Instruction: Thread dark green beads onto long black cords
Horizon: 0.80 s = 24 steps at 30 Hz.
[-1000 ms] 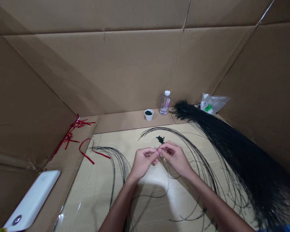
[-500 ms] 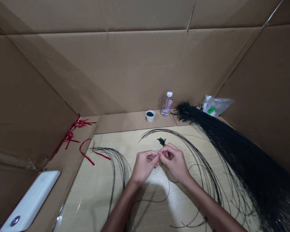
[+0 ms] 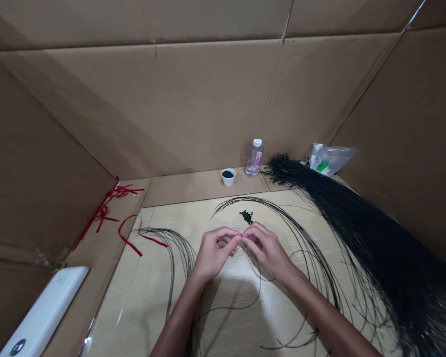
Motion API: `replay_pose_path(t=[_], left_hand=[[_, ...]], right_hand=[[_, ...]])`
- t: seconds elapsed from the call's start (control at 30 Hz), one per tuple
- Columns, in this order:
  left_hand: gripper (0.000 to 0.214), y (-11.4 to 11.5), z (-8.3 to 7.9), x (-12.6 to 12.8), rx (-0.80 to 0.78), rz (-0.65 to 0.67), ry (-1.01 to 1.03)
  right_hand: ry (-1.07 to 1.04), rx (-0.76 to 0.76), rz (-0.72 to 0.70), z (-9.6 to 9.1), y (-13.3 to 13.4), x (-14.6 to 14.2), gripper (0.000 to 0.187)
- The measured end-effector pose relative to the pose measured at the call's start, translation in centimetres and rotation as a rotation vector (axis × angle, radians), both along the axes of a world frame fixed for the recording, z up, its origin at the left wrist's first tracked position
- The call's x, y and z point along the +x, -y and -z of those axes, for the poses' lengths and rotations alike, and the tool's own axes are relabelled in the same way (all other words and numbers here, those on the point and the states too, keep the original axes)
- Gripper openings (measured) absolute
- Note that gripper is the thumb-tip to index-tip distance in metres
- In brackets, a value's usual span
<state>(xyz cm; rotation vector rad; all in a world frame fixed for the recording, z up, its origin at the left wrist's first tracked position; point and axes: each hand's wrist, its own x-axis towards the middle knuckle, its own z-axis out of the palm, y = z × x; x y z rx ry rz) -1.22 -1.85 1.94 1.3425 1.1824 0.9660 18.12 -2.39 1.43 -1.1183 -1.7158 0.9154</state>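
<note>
My left hand (image 3: pixel 218 250) and my right hand (image 3: pixel 263 247) meet fingertip to fingertip over the middle of the table, both pinched closed. A thin dark strand (image 3: pixel 260 287) hangs from the pinch and loops down onto the tabletop. What sits right between the fingertips is too small to make out. Just beyond my right hand lies a small pile of dark beads (image 3: pixel 247 216). Thin black strands (image 3: pixel 282 213) curve around behind and to the right of my hands. Another bunch of strands (image 3: pixel 176 240) lies to the left, by my left forearm.
A white cup of dark beads (image 3: pixel 228 179) and a clear bottle (image 3: pixel 253 159) stand at the back. A thick black strand bundle (image 3: pixel 357 228) fills the right side, with a plastic bag (image 3: pixel 332 159) behind. Red ribbons (image 3: pixel 128 238) and a white device (image 3: pixel 46 312) lie left.
My fingertips have come closer together, and the strand end that poked up between them no longer shows. The view has shifted slightly.
</note>
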Motion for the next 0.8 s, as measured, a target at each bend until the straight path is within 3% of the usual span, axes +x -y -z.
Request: replay_pose_path(t=[0.13, 0.47, 0.8], left_hand=[[0.025, 0.23, -0.43, 0.22, 0.108, 0.005, -0.098], [0.022, 0.48, -0.58, 0.63, 0.229, 0.013, -0.124], [0.02, 0.16, -0.11, 0.2, 0.215, 0.059, 0.015]], right_hand=[[-0.024, -0.032, 0.002, 0.19, -0.11, 0.19, 0.02], [-0.175, -0.093, 0.013, 0.44, -0.37, 0.24, 0.022], [-0.38, -0.196, 0.086, 0.61, -0.37, -0.52, 0.019]])
